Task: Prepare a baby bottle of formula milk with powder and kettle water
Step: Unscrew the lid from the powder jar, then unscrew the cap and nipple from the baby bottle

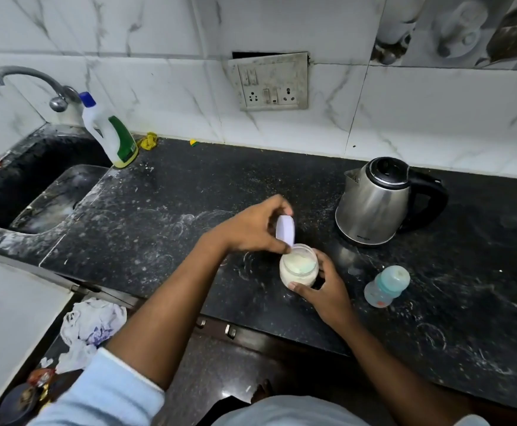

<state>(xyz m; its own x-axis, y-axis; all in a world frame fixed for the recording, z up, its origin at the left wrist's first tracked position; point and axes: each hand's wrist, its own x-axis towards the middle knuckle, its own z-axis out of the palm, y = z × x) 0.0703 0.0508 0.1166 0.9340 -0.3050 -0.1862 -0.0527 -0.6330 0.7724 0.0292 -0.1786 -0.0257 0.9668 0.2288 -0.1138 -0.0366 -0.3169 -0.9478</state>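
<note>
**Pale-blue soft sleeve (97,395), open powder jar (298,270)**

Your left hand (251,229) pinches a flat white plastic lid (285,232), tilted on edge just above the jar's mouth. Your right hand (323,292) curls round that small, round, clear jar of pale grainy powder, which stands on the speckled black stone counter (174,204). Just right of it stands the translucent baby bottle (386,285) with a domed teal cap; behind, the brushed-steel kettle (370,204) with its black handle.
</note>
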